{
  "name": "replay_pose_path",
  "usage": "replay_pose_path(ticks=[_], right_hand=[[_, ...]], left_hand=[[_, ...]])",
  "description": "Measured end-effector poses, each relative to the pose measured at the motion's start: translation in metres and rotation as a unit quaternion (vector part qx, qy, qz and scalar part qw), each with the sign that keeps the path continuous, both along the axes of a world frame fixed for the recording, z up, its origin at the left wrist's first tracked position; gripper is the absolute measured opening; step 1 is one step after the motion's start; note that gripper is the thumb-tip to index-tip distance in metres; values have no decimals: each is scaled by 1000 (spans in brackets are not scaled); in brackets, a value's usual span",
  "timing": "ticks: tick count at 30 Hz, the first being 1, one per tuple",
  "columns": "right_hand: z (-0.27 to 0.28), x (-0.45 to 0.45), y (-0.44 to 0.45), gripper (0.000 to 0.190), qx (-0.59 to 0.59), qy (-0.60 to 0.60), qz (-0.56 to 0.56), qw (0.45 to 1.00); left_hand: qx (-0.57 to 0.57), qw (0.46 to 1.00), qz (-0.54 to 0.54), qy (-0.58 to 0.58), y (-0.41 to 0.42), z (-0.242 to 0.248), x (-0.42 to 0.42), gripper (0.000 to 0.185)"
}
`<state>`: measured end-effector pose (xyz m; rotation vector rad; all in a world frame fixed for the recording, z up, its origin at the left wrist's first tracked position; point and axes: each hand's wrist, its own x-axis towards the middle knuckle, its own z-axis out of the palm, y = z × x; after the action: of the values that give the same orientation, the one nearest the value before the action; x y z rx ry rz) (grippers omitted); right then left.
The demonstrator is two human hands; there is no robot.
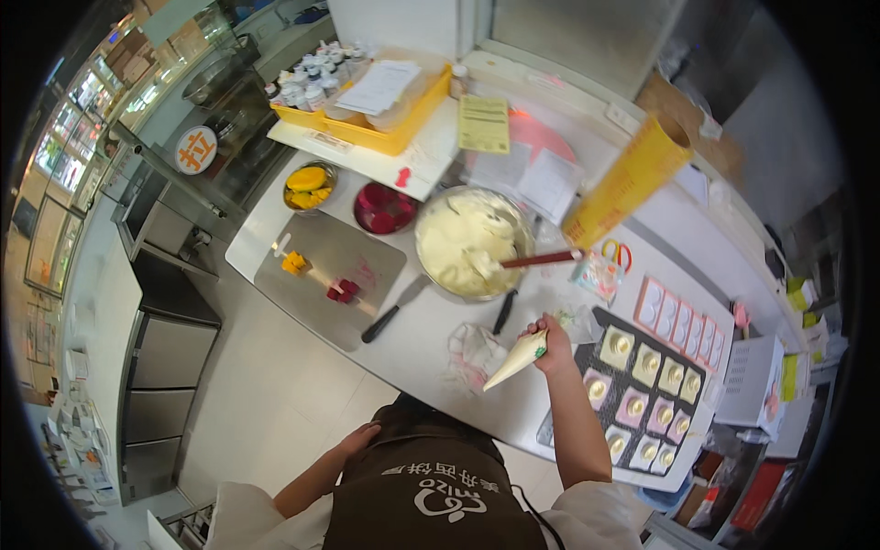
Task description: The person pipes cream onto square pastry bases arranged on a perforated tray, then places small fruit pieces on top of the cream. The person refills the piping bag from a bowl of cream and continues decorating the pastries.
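Observation:
My right hand [552, 347] grips a piping bag [519, 357] filled with pale cream, its tip pointing down toward the table's front edge. My left hand [361, 438] rests against the dark apron [419, 481] at my waist; its fingertips are not clear. To the right, a dark mat [629, 378] carries rows of yellow, pink and white squares [632, 407], each with a swirl of cream. A crumpled cloth [474, 354] lies left of the bag. Behind it stands a large bowl of cream [467, 237], with a red-handled spatula [543, 259] in it.
A steel board [330, 275] holds diced yellow and dark red fruit. Two fruit bowls [309, 185] stand behind it. A palette knife [395, 309] and a black-handled tool [505, 311] lie near the cream bowl. A yellow film roll [629, 182] leans at the back. A pink mould [677, 320] sits right.

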<state>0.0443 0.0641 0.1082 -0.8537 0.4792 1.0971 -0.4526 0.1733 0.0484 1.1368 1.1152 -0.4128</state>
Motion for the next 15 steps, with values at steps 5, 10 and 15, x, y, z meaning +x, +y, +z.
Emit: replay_pose_path(ticks=[5, 10, 15], right_hand=[[-102, 38, 55, 28, -132, -102, -31, 985], [-139, 60, 76, 30, -149, -126, -62, 979], [-133, 45, 67, 35, -249, -226, -3, 942]], left_hand=[[-20, 995, 70, -74, 72, 24, -5, 66], [52, 996, 75, -24, 125, 7, -14, 50], [197, 980, -25, -5, 157, 3, 3, 40]])
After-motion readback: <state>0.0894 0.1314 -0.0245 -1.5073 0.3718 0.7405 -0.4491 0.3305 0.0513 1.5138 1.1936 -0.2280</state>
